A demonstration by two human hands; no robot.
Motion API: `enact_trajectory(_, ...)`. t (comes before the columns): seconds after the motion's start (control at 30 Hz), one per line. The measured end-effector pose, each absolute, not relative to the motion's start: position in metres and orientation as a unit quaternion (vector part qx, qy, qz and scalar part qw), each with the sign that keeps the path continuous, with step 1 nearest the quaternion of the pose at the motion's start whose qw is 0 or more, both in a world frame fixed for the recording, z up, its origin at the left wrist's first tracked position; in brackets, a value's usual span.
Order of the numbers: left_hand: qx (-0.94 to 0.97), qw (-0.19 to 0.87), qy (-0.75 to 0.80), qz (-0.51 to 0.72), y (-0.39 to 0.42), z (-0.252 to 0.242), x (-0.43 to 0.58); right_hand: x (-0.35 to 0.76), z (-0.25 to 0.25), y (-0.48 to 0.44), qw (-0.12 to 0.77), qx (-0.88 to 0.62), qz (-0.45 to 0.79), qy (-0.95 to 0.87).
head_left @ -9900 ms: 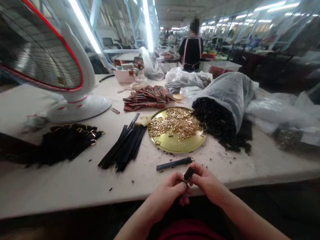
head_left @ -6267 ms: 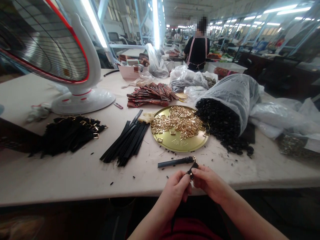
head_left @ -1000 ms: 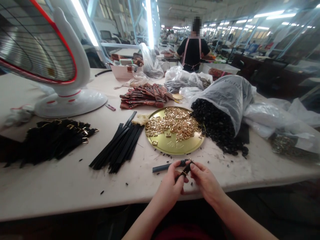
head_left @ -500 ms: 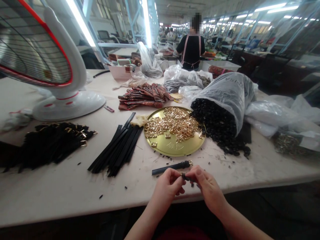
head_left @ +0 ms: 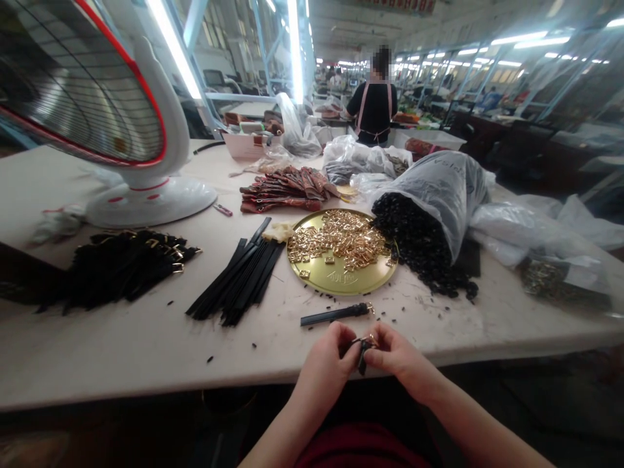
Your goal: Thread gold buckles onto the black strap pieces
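Note:
Close together at the table's front edge, my left hand (head_left: 327, 357) and my right hand (head_left: 397, 357) are both closed on a short black strap (head_left: 362, 361). A gold buckle shows at its top, by my right fingertips; the strap's far parts are hidden by my fingers. Just beyond my hands lies another black strap (head_left: 335, 314) with a gold buckle at its right end. Behind that, a round gold tray (head_left: 341, 283) bears a heap of gold buckles (head_left: 348, 237). Left of the tray is a bundle of flat black strips (head_left: 238, 283).
A pile of buckled black straps (head_left: 127, 266) lies left, before a white fan (head_left: 151, 201). Small black pieces (head_left: 414, 227) spill from a plastic bag (head_left: 439, 188) at right. Reddish-brown strips (head_left: 290, 188) lie behind the tray. A person (head_left: 374, 107) stands farther back.
The strap between my hands has turned, so its gold buckle now shows and a black end hangs down. My right hand has shifted slightly. The whole view has tilted a little.

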State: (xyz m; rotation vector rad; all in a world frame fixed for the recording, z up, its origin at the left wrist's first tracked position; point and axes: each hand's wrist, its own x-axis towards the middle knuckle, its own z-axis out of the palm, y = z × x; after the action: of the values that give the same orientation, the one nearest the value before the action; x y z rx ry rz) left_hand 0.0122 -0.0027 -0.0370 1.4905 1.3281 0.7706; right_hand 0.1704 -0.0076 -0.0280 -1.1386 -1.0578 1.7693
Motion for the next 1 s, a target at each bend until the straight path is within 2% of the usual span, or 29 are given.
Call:
enact_trajectory(0.13, 0.606, 0.530, 0.515, 0.295, -0.011, -0.036, 0.005, 0.177, -0.027, -0.007, 0.369, -0.447, 0.676, -0.456)
enact_trajectory(0.3, 0.570, 0.607, 0.475, 0.284, -0.019, -0.029, -0.001, 0.181, -0.030, -0.003, 0.358, -0.518, 0.580, -0.516)
enact_trajectory(0.43, 0.562, 0.605, 0.489, 0.282, -0.018, -0.032, 0.006, 0.178, -0.033, -0.004, 0.371, -0.531, 0.538, -0.539)
enact_trajectory(0.6, 0.546, 0.626, 0.484, 0.274, -0.014, -0.038, 0.004, 0.180, -0.031, -0.004, 0.307, -0.527, 0.576, -0.544)
enact_trajectory(0.8, 0.462, 0.704, 0.492, 0.221, -0.009, -0.040, -0.006, 0.178, -0.036, -0.001, 0.314, -0.523, 0.625, -0.487)
enact_trajectory(1.0, 0.505, 0.656, 0.519, 0.212, -0.003, -0.048, 0.005, 0.179, -0.033, 0.000, 0.271, -0.542, 0.544, -0.580)
